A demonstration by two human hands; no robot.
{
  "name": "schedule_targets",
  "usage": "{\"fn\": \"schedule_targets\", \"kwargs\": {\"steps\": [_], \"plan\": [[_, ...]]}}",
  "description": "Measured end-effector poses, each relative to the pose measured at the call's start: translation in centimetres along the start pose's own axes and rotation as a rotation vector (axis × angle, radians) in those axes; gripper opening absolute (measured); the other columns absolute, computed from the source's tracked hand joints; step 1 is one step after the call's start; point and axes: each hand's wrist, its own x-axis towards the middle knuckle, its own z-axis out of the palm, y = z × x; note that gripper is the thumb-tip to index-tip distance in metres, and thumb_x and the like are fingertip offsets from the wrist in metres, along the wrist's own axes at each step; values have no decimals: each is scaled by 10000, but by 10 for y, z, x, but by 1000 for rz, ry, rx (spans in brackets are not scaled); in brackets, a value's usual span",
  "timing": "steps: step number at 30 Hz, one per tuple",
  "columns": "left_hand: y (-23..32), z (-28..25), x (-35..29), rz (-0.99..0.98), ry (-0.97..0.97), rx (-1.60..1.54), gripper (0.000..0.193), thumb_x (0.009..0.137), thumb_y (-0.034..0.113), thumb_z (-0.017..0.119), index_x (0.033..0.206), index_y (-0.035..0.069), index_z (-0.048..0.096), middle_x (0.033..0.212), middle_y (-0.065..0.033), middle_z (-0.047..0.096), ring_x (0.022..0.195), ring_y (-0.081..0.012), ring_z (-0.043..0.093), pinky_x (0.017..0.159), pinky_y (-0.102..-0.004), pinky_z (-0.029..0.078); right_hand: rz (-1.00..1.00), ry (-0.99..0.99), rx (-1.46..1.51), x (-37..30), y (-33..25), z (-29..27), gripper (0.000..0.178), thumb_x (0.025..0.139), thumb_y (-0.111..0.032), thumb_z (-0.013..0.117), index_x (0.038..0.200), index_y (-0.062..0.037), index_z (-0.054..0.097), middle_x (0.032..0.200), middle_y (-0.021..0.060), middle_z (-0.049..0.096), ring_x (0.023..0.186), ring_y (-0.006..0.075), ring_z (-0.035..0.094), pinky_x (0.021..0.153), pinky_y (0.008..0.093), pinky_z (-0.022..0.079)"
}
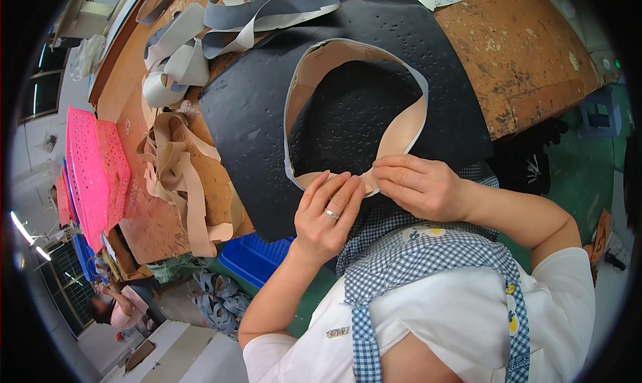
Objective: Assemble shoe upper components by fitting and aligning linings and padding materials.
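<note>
A long leather strip (404, 128), beige on its inner face with a grey edge, stands in a wide loop on the black mat (451, 92). Its two ends appear to come together at the near side, under my fingers. My left hand (326, 216), with a ring on one finger, is closed on the strip left of that spot. From the right, my right hand (424, 188) pinches the strip between thumb and fingers, close beside the left fingertips. The fingers hide exactly how the ends meet.
Beige strips (195, 209) lie heaped on the worn wooden table (538, 55), left of the mat. Grey strips (274, 12) curl at the far left. A pink basket (100, 172) stands beyond the left edge; a blue basket (257, 259) sits below. Another person (130, 306) is farther off.
</note>
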Motion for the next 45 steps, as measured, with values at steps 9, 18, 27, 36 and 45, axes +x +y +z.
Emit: {"fn": "schedule_targets", "kwargs": {"steps": [9,18,27,36,45], "plan": [[-4,-13,1,95,-140,12,325,721,54,669,1036,13,738,1107,-94,686,1064,-255,650,960,-434,520,-37,-49,-116,1,-6,3,330,712,-52,745,1024,46,697,1051,133,658,1024,289,657,856,366,587],[-19,-34,-7,182,-225,142,269,748,57,653,1000,-5,724,1095,-96,658,1116,-238,619,1029,-453,473,-82,-85,-210,3,-12,9,388,723,-149,766,1062,25,696,1062,123,657,1031,275,649,925,405,548],[-29,-35,6,70,-115,132,203,778,57,659,977,33,695,961,-70,673,1043,-219,645,1059,-471,429,-49,-53,-345,13,-24,17,358,733,-188,768,1026,3,688,990,114,656,965,262,653,896,394,544],[-23,-54,46,-269,-12,-412,300,704,-38,767,975,69,694,868,-46,672,899,-208,646,1090,-500,355,218,50,75,67,-29,-27,275,688,-45,802,935,-34,681,843,95,644,759,272,633,638,339,523],[-30,-71,74,-370,-193,-705,166,764,23,761,918,38,703,815,-46,644,857,-213,613,1109,-481,317,683,-159,615,90,-13,-68,116,820,-84,764,882,7,726,732,63,698,692,94,652,617,263,504]]}}
